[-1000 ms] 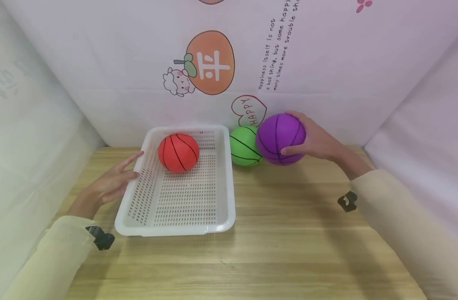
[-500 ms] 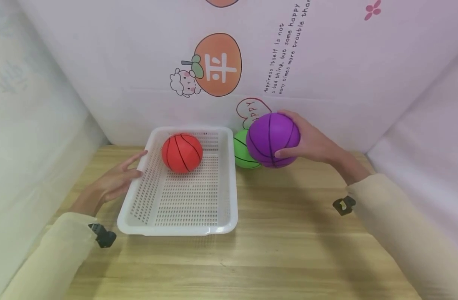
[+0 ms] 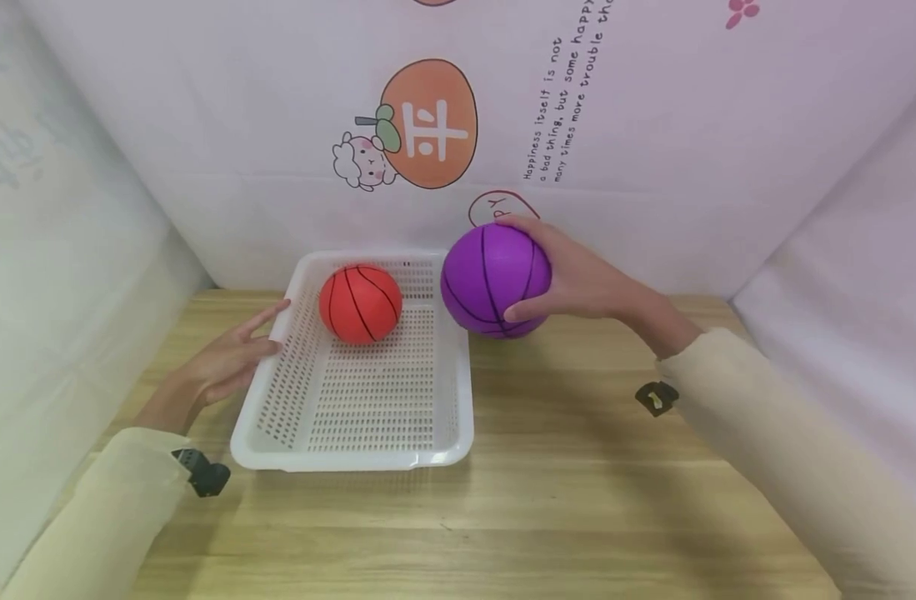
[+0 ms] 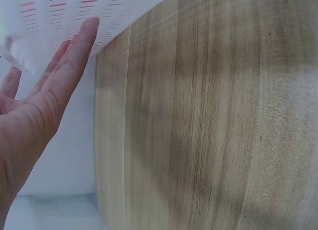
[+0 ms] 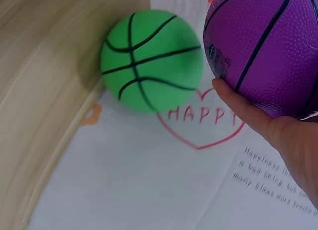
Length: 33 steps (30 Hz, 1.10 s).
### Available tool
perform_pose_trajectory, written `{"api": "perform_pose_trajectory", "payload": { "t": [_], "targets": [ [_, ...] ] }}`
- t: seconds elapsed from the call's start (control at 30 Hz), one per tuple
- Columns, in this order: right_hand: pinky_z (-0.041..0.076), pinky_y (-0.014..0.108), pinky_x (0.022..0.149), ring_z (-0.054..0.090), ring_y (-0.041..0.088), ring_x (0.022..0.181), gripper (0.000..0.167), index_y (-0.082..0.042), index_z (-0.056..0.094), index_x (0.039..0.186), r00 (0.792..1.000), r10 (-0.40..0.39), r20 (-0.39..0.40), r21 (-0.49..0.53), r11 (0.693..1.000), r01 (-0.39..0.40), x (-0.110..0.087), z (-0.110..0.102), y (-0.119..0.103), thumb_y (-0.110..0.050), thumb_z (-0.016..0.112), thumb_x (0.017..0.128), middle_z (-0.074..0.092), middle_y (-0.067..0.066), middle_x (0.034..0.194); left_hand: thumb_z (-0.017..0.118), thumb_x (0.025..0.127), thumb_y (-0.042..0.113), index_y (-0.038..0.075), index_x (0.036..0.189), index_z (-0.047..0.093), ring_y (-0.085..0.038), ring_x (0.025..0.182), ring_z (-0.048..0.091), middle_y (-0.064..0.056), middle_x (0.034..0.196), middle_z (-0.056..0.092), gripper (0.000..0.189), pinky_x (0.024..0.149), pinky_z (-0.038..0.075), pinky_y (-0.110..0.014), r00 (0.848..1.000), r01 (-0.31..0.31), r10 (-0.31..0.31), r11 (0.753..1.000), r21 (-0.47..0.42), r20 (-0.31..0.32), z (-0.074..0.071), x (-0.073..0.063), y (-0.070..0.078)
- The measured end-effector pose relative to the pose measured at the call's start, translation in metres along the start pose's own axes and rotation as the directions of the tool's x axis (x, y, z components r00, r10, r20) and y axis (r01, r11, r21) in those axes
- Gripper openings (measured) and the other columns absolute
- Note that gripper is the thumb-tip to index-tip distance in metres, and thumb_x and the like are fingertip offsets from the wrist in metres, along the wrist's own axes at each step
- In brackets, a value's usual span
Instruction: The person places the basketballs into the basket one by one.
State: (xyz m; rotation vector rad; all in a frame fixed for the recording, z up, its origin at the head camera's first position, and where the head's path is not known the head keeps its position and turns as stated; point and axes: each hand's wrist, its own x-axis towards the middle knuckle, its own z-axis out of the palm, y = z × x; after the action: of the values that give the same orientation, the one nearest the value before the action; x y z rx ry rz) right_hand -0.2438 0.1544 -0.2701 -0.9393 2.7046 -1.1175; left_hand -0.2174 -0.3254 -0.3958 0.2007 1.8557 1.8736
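The purple ball, with black basketball lines, is gripped by my right hand from its right side. It is raised at the right rim of the white plastic basket, overlapping that rim in the head view. A red ball with the same kind of lines sits inside the basket toward the back. My left hand touches the basket's left side with fingers extended; the left wrist view shows straight fingers along the slotted wall. Hidden behind the purple ball in the head view, a green ball appears in the right wrist view.
Light wood-grain table underlies everything. A white printed cloth wall rises directly behind, with white side walls at left and right. The green ball is by the back wall, just right of the basket.
My right hand has carried the purple ball leftward, from beside the green ball to the basket's right rim, covering the green ball in the head view. My left hand stays at the basket.
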Motion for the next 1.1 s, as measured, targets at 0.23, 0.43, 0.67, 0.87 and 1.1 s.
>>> {"api": "perform_pose_trajectory", "payload": {
  "t": [0.23,0.43,0.67,0.87,1.1],
  "targets": [
    [0.052,0.047,0.092,0.049,0.025,0.124,0.11,-0.025,0.032,0.155,0.996,-0.072,0.049,-0.019,0.997,0.073,0.018,0.016,-0.016,-0.037,0.094,0.065,0.04,0.004,0.148,0.046,0.103,0.001,0.031,0.162,0.006,-0.032,0.12,0.058,-0.029,0.157,0.02,0.078,0.092,0.049,-0.061,1.0,0.006,-0.006,1.0,0.002,0.002,0.0,-0.001,-0.001],
    [0.053,0.042,0.09,0.048,0.02,0.124,0.106,-0.026,0.035,0.153,0.988,-0.134,0.078,-0.023,0.99,0.137,0.03,0.029,-0.024,-0.043,0.092,0.065,0.044,-0.001,0.144,0.045,0.103,0.001,0.032,0.162,0.006,-0.03,0.119,0.058,-0.029,0.157,0.019,0.078,0.091,0.05,-0.061,1.0,0.003,-0.003,1.0,0.005,0.005,0.0,0.0,0.0],
    [0.052,0.038,0.091,0.045,0.018,0.125,0.106,-0.025,0.035,0.153,0.979,-0.175,0.108,0.009,0.984,0.175,0.039,0.042,-0.035,-0.045,0.092,0.065,0.042,-0.003,0.144,0.045,0.101,-0.003,0.028,0.162,0.006,-0.028,0.117,0.061,-0.031,0.156,0.017,0.078,0.091,0.05,-0.059,1.0,0.003,-0.002,1.0,-0.027,0.01,0.001,0.001,0.002],
    [0.051,0.037,0.092,0.041,0.016,0.128,0.106,-0.025,0.035,0.153,0.971,-0.195,0.136,0.004,0.98,0.197,0.045,0.053,-0.045,-0.045,0.09,0.065,0.041,-0.002,0.144,0.046,0.1,-0.005,0.026,0.161,0.009,-0.028,0.114,0.062,-0.033,0.153,0.021,0.078,0.089,0.052,-0.058,1.0,-0.005,0.005,1.0,0.012,-0.013,0.001,0.001,0.004],
    [0.05,0.034,0.092,0.038,0.015,0.13,0.104,-0.029,0.034,0.153,0.958,-0.215,0.189,-0.021,0.975,0.223,0.053,0.063,-0.057,-0.051,0.088,0.066,0.04,-0.003,0.145,0.047,0.096,-0.008,0.026,0.161,0.01,-0.028,0.112,0.062,-0.036,0.15,0.023,0.082,0.09,0.053,-0.054,0.999,-0.008,0.008,1.0,0.004,-0.033,0.001,0.002,0.005]
  ]
}}
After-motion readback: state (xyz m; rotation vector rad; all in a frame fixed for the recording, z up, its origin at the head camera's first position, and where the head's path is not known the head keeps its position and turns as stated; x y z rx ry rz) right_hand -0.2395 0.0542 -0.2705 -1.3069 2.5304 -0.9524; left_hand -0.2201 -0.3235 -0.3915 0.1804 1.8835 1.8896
